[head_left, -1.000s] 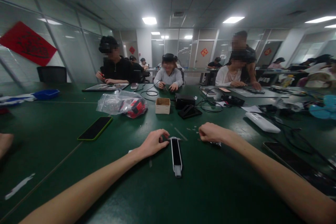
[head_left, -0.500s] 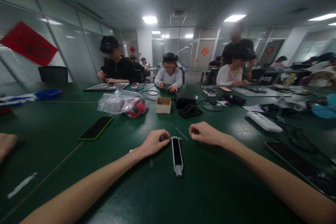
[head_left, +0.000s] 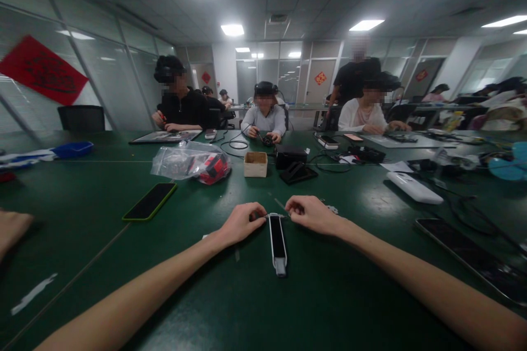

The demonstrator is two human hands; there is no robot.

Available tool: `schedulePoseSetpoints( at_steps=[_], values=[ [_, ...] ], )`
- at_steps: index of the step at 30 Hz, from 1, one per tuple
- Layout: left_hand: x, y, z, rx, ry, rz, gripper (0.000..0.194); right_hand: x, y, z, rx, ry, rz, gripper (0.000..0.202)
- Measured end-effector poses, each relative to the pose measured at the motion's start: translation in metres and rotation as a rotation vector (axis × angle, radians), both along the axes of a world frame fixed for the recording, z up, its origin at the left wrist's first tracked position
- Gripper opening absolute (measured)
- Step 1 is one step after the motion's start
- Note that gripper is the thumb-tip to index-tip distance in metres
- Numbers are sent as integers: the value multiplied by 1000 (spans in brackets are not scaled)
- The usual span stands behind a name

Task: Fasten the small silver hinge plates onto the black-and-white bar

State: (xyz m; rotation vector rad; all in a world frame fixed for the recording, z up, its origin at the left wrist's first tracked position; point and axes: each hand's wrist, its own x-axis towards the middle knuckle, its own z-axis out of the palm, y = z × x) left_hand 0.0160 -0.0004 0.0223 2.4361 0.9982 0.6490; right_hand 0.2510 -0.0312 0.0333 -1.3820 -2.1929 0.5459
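Note:
A slim white-framed strip with a black face and grey tip (head_left: 279, 241) lies lengthwise before me on the green table. Across its far end runs a thin metal bar (head_left: 275, 215). My left hand (head_left: 244, 220) rests on the table, thumb and fingers pinched at the bar's left end. Just right of the bar is my right hand (head_left: 312, 215), its fingertips closed together near the bar's other end; what they hold, if anything, is too small to make out. A small pale piece (head_left: 331, 209) shows behind the right hand.
Ahead stand a small open box (head_left: 256, 166), a bagged red-and-black item (head_left: 212, 167) and a black stand (head_left: 298, 173). A green-edged phone (head_left: 150, 202) lies left; a white device (head_left: 414, 188) and a dark phone (head_left: 469, 258) lie right. Another person's hand (head_left: 14, 227) is at the left edge.
My right hand has moved left, close to the bar's right end, uncovering the small pale piece behind it. My left hand and the strip have stayed put.

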Motion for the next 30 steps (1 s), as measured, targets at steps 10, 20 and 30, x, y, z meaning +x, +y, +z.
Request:
schedulePoseSetpoints(
  at_steps=[10, 20, 30],
  values=[
    [2, 4, -8, 49, 26, 22, 15, -12, -8, -19, 157, 2, -134, 16],
    [1, 4, -6, 45, 38, 29, 17, -13, -8, -24, 226, -26, -87, 15],
    [4, 0, 0, 18, 39, 33, 18, -15, -10, -22, 203, -31, -77, 16]
  ],
)
